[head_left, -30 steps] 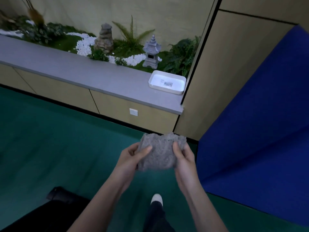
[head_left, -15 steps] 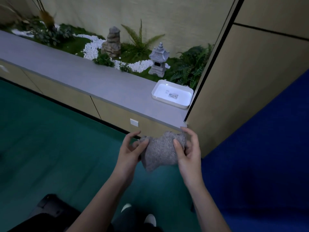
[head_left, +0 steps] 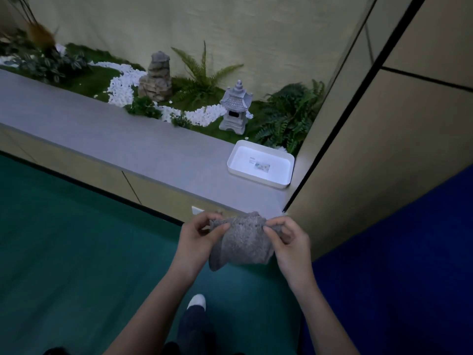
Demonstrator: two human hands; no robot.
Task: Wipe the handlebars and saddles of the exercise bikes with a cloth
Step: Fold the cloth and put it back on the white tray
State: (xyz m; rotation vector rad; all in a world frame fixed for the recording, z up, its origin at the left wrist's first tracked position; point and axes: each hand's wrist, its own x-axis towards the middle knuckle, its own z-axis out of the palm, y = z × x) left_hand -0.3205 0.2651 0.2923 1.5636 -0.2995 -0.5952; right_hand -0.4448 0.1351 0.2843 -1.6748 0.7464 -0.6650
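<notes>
Grey nubbly cloth [head_left: 243,242], pinched between left hand [head_left: 197,239], right hand [head_left: 289,242]

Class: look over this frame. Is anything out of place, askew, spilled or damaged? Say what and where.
Nothing stands out. The stone lantern and rock stack stand upright, the white tray lies flat on the grey ledge, and the left hand and right hand pinch an intact grey cloth between them.
</notes>
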